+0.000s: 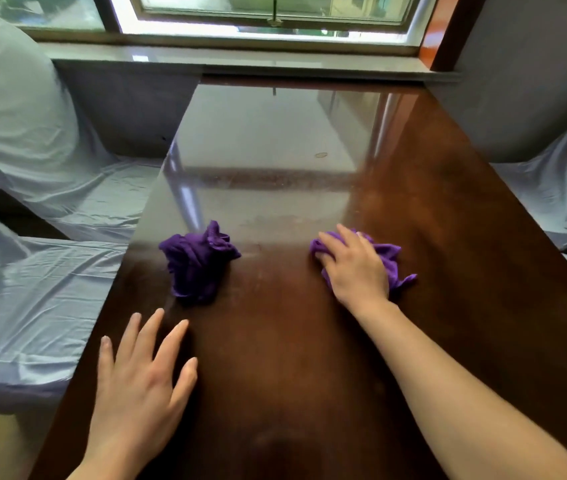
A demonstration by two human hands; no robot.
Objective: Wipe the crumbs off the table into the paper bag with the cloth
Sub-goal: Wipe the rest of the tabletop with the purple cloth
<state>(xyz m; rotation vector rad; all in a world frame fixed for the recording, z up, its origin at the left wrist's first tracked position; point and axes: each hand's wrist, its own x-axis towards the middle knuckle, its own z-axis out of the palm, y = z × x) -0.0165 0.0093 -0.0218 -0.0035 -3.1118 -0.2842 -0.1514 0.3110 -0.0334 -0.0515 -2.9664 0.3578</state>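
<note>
Two purple cloths lie on the dark glossy wooden table. One crumpled purple cloth sits alone left of centre, untouched. My right hand presses down on the second purple cloth to the right, fingers curled over it. My left hand rests flat on the table near the left edge, fingers spread, a short way below the loose cloth. A small ring-shaped speck lies further up the table. No paper bag is in view.
Seats covered in pale blue sheets stand at the left and right of the table. A windowsill and window run along the far end. The table's left edge slants from far centre to near left.
</note>
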